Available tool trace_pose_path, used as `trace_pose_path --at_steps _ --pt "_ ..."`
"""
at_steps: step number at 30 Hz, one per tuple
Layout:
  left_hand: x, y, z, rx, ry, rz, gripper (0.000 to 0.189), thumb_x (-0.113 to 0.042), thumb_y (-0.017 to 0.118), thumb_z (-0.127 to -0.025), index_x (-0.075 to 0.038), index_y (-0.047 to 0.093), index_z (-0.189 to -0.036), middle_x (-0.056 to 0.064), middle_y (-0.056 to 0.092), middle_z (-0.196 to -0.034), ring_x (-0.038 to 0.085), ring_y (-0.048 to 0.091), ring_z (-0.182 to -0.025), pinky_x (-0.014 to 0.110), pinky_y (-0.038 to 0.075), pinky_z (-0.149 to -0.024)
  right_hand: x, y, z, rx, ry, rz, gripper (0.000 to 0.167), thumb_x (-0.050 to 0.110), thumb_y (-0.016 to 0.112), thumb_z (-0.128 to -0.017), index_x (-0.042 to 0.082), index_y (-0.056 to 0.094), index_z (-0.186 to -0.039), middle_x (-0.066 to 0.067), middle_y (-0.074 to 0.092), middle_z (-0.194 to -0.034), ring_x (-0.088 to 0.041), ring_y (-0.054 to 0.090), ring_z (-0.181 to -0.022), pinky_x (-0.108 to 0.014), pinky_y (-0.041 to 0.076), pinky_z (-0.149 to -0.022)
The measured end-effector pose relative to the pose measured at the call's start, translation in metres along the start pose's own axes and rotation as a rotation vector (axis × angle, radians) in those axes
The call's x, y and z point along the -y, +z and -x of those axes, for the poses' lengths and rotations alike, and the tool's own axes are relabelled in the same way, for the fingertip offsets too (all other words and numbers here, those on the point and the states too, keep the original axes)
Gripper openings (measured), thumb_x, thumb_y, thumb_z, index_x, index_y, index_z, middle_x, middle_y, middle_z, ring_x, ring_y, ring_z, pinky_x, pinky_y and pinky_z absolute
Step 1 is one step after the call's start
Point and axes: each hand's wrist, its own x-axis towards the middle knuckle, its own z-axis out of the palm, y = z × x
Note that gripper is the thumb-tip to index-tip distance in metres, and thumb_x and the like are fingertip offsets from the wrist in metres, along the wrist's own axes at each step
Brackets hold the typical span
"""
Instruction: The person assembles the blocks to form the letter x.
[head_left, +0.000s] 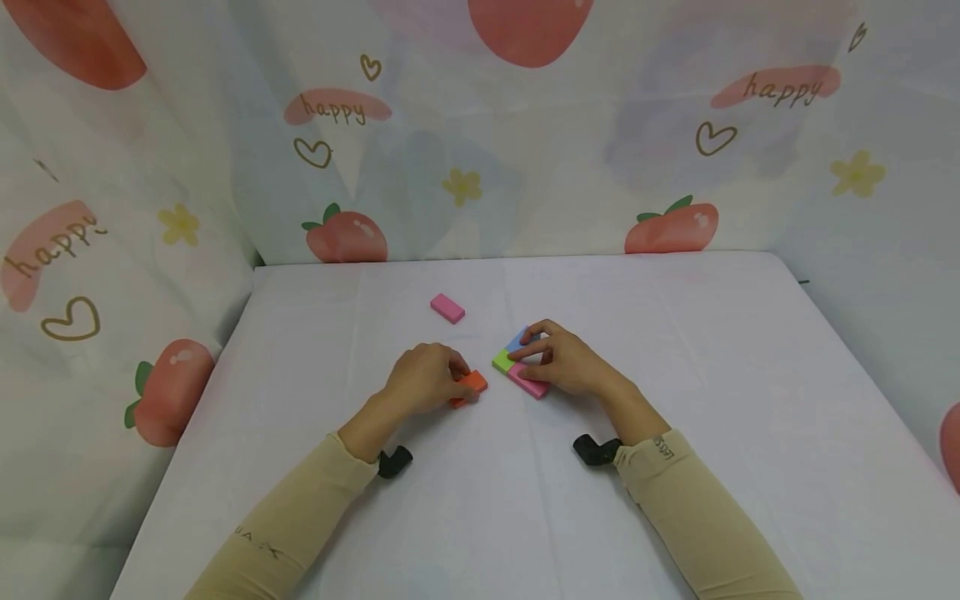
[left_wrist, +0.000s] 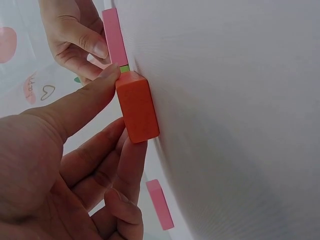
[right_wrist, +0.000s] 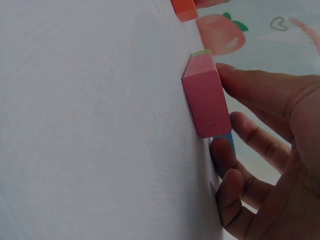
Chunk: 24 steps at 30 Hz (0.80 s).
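My left hand [head_left: 426, 379] pinches an orange block [left_wrist: 137, 110] between thumb and fingers, low over the white tabletop. To its right, a pink block [right_wrist: 207, 102], a lime green block [head_left: 502, 362] and a blue block [head_left: 514, 342] lie together, the green one at the corner between the other two. Above these blocks is my right hand [head_left: 570, 362], its thumb touching the pink block and its loosely bent fingers resting over the green and blue ones. Part of the blue block is hidden beneath those fingers.
Another pink block [head_left: 447, 308] lies by itself farther back, left of the grouped blocks. The white tabletop [head_left: 480, 517] meets a patterned cloth backdrop [head_left: 540, 167] at the rear. Black wrist-worn devices [head_left: 596, 451] sit at both cuffs.
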Motion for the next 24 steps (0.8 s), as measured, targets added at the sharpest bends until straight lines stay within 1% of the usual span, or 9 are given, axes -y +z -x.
trace_pose_path --at_steps 6,13,24 --pt "-0.0005 0.0007 -0.0001 -0.010 0.021 -0.001 0.035 -0.044 0.090 -0.077 -0.021 0.081 -0.102 -0.011 0.073 -0.091 0.010 0.062 -0.083 0.031 0.050 -0.076 -0.0004 -0.0004 0.0001 0.003 -0.019 0.000 0.026 0.024 0.078 -0.094 0.023 0.079 -0.120 -0.001 0.052 -0.140 -0.020 0.056 -0.097 -0.033 0.045 -0.083" --pt "-0.0011 0.0018 -0.0015 -0.019 0.045 0.004 0.036 -0.044 0.091 -0.077 -0.020 0.081 -0.102 -0.011 0.072 -0.088 0.010 0.061 -0.081 0.030 0.050 -0.074 -0.0026 0.0005 -0.0014 -0.005 -0.021 0.013 0.026 0.025 0.078 -0.094 0.023 0.079 -0.120 -0.001 0.052 -0.140 -0.019 0.056 -0.096 -0.031 0.045 -0.082" --pt "-0.0030 0.0030 -0.0037 -0.014 0.034 0.014 0.034 -0.043 0.091 -0.078 -0.020 0.081 -0.101 -0.011 0.072 -0.087 0.010 0.061 -0.080 0.030 0.049 -0.073 -0.0002 -0.0003 -0.0002 -0.001 -0.018 0.011 0.026 0.024 0.078 -0.094 0.023 0.079 -0.120 -0.002 0.052 -0.140 -0.019 0.056 -0.096 -0.033 0.045 -0.081"
